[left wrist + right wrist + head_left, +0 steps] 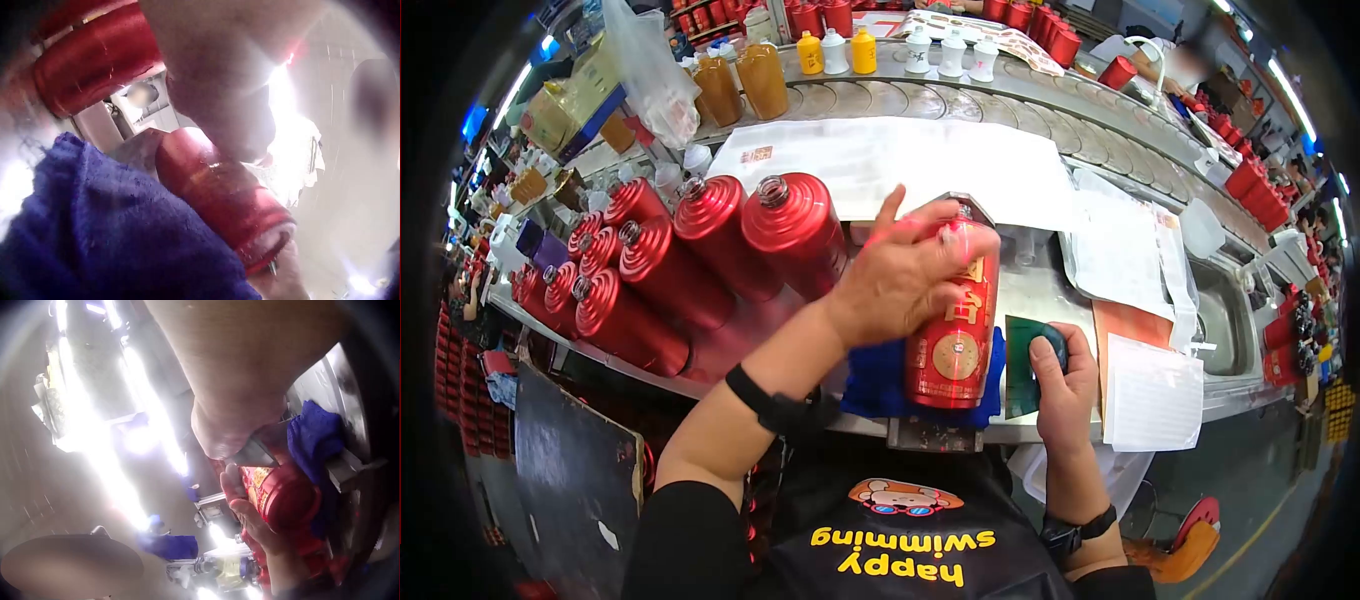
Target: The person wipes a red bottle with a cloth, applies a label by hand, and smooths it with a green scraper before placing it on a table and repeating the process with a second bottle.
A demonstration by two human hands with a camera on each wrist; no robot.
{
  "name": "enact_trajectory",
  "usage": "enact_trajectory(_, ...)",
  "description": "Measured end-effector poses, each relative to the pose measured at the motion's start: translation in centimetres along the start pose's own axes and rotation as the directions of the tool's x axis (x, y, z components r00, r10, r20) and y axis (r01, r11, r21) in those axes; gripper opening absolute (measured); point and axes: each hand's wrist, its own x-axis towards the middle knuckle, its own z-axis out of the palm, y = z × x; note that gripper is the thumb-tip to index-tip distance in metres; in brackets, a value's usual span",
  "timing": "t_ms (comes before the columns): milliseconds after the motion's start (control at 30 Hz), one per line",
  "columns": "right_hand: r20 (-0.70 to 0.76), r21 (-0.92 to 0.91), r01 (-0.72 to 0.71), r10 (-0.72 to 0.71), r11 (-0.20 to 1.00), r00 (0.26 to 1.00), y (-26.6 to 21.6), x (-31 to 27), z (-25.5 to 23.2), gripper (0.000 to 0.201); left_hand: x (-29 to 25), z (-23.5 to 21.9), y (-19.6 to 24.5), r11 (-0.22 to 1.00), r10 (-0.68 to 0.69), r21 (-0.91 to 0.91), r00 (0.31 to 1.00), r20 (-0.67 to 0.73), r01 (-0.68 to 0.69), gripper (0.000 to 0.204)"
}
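A red bottle (952,345) with gold print stands upright on a blue cloth (872,388) at the bench's front edge. My left hand (920,255) grips its upper part, fingers wrapped round the shoulder and neck. In the left wrist view the red bottle (225,200) lies close against the blue cloth (106,237). My right hand (1055,362) holds a small dark rounded object (1051,346) just right of the bottle, beside a dark green sheet (1020,368). The right wrist view shows the bottle (287,495) with fingers (247,515) on it and the cloth (319,434) behind.
Several red bottles (700,250) lie on their sides at the left of the bench. White paper sheets (900,160) cover the middle, with more papers (1150,395) at the right. A sink (1225,320) is at the far right. Yellow and white bottles (860,50) stand on the curved conveyor behind.
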Motion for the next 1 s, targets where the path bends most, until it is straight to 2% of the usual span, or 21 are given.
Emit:
enact_trajectory(100, -0.010, -0.063, 0.021, -0.022, 0.998, 1.000, 0.4, 0.3, -0.1, 0.019, 1.0, 0.1, -0.9, 0.998, -0.001, -0.057, 1.000, 0.015, 0.002, 0.060)
enact_trajectory(133, 0.015, -0.008, 0.005, -0.005, 1.000, 1.000, 0.1, 0.4, 0.2, 0.020, 0.8, 0.0, -0.7, 0.999, -0.016, -0.047, 0.999, 0.038, 0.018, 0.060)
enact_trajectory(200, 0.042, -0.004, 0.011, -0.011, 1.000, 0.999, 0.2, 0.4, 0.1, 0.020, -0.3, -0.4, 0.8, 0.999, -0.026, -0.027, 0.999, 0.038, 0.027, 0.063)
enact_trajectory(300, 0.049, 0.053, -0.011, 0.009, 0.999, 0.999, 0.7, 0.2, -0.2, 0.021, -4.0, -0.1, 4.0, 0.987, -0.103, -0.128, 0.994, -0.029, 0.098, 0.071)
enact_trajectory(400, 0.065, 0.054, -0.020, 0.017, 0.998, 0.998, -0.6, 0.1, 1.3, 0.022, -6.1, -0.1, 8.2, 0.960, -0.245, -0.146, 0.969, -0.031, 0.238, 0.087)
enact_trajectory(467, 0.145, -0.064, 0.116, -0.106, 0.991, 0.984, -0.9, 0.2, 2.7, 0.024, -6.4, 1.1, 9.1, 0.971, -0.241, 0.000, 0.970, -0.035, 0.241, 0.095)
enact_trajectory(533, 0.155, -0.219, 0.114, -0.080, 0.969, 0.985, -0.3, 0.5, 2.4, 0.023, -6.9, 1.5, 9.1, 0.968, -0.231, 0.087, 0.972, -0.037, 0.234, 0.100)
enact_trajectory(633, 0.005, -0.121, 0.041, -0.041, 0.992, 0.999, 1.4, 0.8, 0.6, 0.021, -7.4, 1.7, 8.4, 0.971, -0.211, 0.105, 0.976, -0.047, 0.215, 0.100)
enact_trajectory(733, 0.039, 0.125, -0.017, 0.012, 0.992, 0.999, 0.0, -0.4, 1.8, 0.020, -7.9, 2.8, 7.9, 0.976, -0.220, -0.032, 0.967, -0.132, 0.217, 0.099)
enact_trajectory(800, 0.109, -0.008, 0.060, -0.059, 0.998, 0.992, -0.3, -0.5, 2.7, 0.022, -8.2, 3.1, 7.8, 0.972, -0.230, -0.074, 0.963, -0.137, 0.222, 0.097)
enact_trajectory(867, 0.119, -0.109, 0.057, -0.044, 0.992, 0.992, 1.8, -0.3, 2.3, 0.024, -8.4, 3.2, 7.6, 0.968, -0.238, -0.110, 0.960, -0.144, 0.224, 0.097)
enact_trajectory(1000, 0.074, -0.007, 0.037, -0.036, 0.999, 0.997, 1.7, -0.9, 2.3, 0.026, -9.4, 3.9, 7.5, 0.943, -0.306, -0.171, 0.944, -0.120, 0.284, 0.095)
